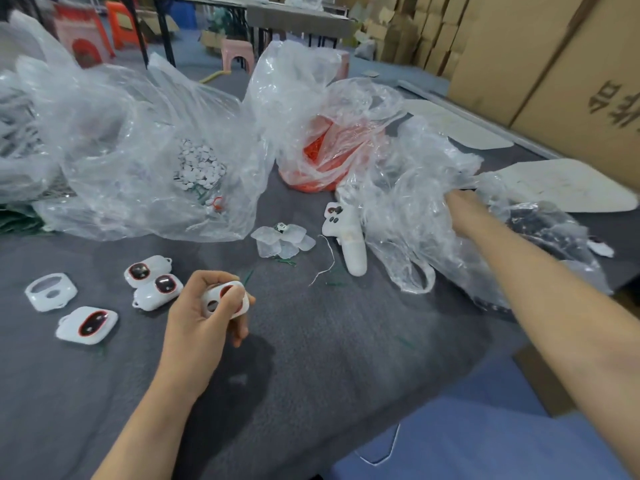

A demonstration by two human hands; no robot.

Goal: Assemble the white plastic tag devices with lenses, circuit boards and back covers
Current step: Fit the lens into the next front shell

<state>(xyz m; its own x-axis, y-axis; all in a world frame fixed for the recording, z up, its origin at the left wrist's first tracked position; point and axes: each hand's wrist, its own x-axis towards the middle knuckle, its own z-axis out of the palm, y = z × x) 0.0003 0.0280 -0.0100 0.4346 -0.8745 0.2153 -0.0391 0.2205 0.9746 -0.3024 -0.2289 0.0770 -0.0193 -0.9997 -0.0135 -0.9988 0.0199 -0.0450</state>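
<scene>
Your surface wears grey cloth and is crowded with clear bags. Cardboard boxes stack up at the right, and a pink stool stands beyond. The tag sits in your left grip, above the surface's near side: white plastic with a reddish lens and an open oval hole. The fingers curl round it. Three lensed tags and an empty shell lie to its left. Your right grip reaches into the right bag. Plastic hides its fingers, so you cannot tell how far open it is.
</scene>
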